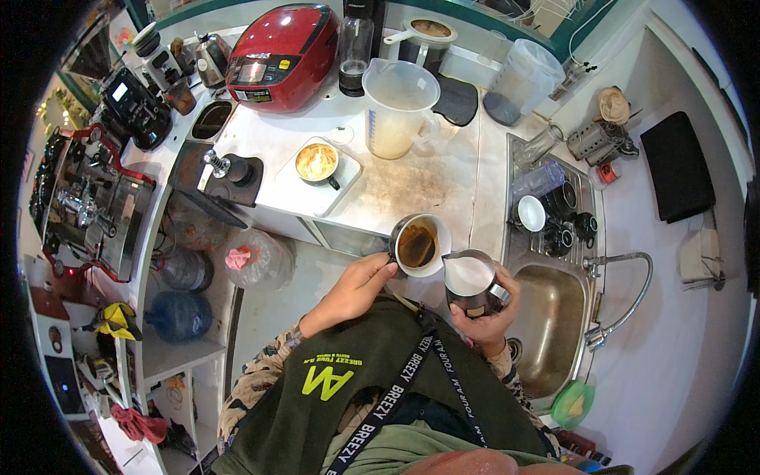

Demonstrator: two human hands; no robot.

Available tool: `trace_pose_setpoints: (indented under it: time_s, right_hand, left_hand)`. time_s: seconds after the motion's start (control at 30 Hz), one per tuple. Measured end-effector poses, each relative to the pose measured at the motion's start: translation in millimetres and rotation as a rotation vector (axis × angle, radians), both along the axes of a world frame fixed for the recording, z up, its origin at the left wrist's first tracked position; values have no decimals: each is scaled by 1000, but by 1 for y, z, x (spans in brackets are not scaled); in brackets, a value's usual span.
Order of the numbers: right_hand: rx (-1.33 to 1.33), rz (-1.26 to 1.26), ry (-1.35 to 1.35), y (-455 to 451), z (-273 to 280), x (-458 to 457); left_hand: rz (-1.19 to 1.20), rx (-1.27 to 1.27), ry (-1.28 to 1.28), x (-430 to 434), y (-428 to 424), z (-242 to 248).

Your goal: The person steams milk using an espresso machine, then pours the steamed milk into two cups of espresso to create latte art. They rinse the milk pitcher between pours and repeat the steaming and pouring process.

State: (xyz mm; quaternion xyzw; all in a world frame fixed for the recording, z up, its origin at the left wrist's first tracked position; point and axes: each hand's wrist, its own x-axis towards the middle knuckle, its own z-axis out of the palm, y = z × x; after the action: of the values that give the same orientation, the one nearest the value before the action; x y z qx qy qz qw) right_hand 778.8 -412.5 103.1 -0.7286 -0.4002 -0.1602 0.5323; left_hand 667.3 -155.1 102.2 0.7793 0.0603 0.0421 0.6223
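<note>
My left hand [358, 286] grips a dark cup [442, 233] with a white inside, by its handle side. Brown coffee lies in the cup, which is tilted towards the right. A stainless steel milk pitcher [474, 303] is in my right hand [496, 323], held by its handle and body. White milk fills much of the pitcher, and its spout is close to the cup's rim. No stream of milk shows between them. Beyond my hands, a second cup [317, 162] with latte art stands on a white square board [347, 181] on the counter.
A large plastic measuring jug [395, 113] and a red rice cooker [284, 59] stand on the counter [409, 190]. At left are a tamper [218, 163] and an espresso machine [110, 208]. A steel sink [549, 332] with a curved faucet [647, 285] and several drying cups is at right.
</note>
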Motion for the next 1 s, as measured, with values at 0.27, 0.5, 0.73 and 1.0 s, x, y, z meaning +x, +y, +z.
trace_pose_setpoints:
  time_s: [0.27, 0.5, 0.73, 1.0]
  right_hand:
    - [-54, 11, 46, 0, 0, 0]
    - [-86, 2, 57, 6, 8, -1]
    - [-115, 5, 56, 8, 12, 0]
    - [-148, -6, 62, 7, 19, 0]
  left_hand:
    - [-7, -46, -25, 1, 0, -5]
    - [-23, -29, -5, 0, 2, -5]
    - [-18, -25, 13, 0, 3, -9]
    - [-18, -32, 21, 1, 4, -18]
